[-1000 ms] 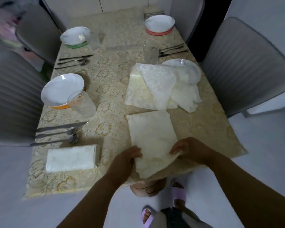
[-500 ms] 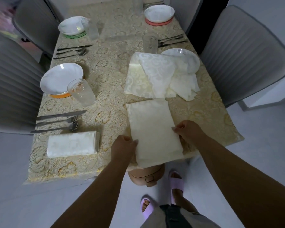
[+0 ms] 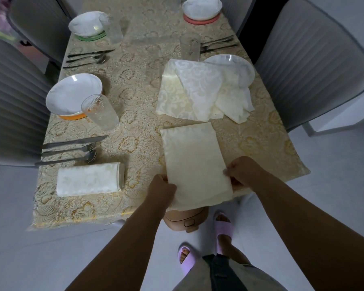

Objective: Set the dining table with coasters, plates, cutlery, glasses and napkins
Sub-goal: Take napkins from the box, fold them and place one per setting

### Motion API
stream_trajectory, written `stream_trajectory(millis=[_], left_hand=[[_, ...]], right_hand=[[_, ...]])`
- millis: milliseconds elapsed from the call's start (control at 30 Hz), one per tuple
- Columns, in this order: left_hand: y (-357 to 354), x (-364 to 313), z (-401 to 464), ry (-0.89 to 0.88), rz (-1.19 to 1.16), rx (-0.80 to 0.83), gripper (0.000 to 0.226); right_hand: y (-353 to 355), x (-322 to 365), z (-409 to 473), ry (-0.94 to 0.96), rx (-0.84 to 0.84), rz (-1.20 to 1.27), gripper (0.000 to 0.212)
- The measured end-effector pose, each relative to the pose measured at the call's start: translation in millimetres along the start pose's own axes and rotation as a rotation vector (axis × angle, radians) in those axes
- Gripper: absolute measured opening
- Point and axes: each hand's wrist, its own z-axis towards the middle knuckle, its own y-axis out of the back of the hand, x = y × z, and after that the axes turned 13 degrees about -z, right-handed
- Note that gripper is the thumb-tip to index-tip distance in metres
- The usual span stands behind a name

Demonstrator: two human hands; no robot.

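Observation:
A cream napkin [image 3: 193, 158], folded into a long rectangle, lies at the table's near edge and hangs slightly over it. My left hand [image 3: 161, 189] grips its left side and my right hand [image 3: 243, 171] grips its right side. Behind it a heap of unfolded napkins [image 3: 198, 91] lies partly over a white plate [image 3: 235, 66]. A folded napkin [image 3: 89, 178] rests at the near left below a knife, fork and spoon [image 3: 69, 150]. White plates [image 3: 74, 94] [image 3: 86, 23] [image 3: 202, 7] sit on orange, green and red coasters, with glasses [image 3: 100, 111] [image 3: 112, 28] [image 3: 189, 47] nearby.
The table [image 3: 135, 85] carries a gold floral cloth. Grey chairs [image 3: 307, 59] [image 3: 11, 97] [image 3: 34, 24] stand along both sides. More cutlery sets [image 3: 86, 57] [image 3: 218, 44] lie at the far places. A tan stool [image 3: 185, 219] and my feet in lilac slippers [image 3: 224, 225] are below the near edge.
Both hands have slid from the napkin's near end up along its sides, and the napkin now lies flatter and narrower. The camera has come closer to the table.

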Motion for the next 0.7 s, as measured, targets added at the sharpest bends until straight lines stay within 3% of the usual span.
stream_trajectory(millis=[200, 267, 367, 467, 533, 600, 633, 700], left_hand=[[1.5, 2.1, 4.4, -0.119, 0.502, 0.020, 0.031], [2.8, 4.6, 5.3, -0.132, 0.547, 0.034, 0.030], [3.9, 5.3, 7.1, -0.163, 0.580, 0.043, 0.030], [6.0, 6.3, 11.0, -0.145, 0.549, 0.067, 0.028], [9.5, 5.5, 11.5, -0.098, 0.493, 0.108, 0.028], [12.8, -0.7, 7.5, -0.085, 0.608, 0.083, 0.039], [13.5, -6.2, 5.5, -0.166, 0.777, -0.011, 0.046], [10.0, -18.4, 5.8, -0.493, 0.990, -0.212, 0.049]], right_hand=[[3.8, -1.0, 1.5, 0.090, -0.125, -0.364, 0.024], [5.4, 3.7, 4.3, 0.128, -0.350, -0.431, 0.036], [1.5, 18.8, 15.8, 0.370, -0.620, -0.513, 0.049], [-13.4, 36.1, 28.7, 0.578, -0.511, -0.702, 0.067], [-28.0, 41.5, 37.6, 0.626, -0.412, -0.885, 0.071], [-40.0, 41.2, 45.4, 0.625, -0.348, -0.985, 0.075], [-44.3, 39.8, 49.1, 0.616, -0.339, -0.999, 0.079], [-50.2, 36.1, 54.9, 0.612, -0.351, -0.993, 0.083]])
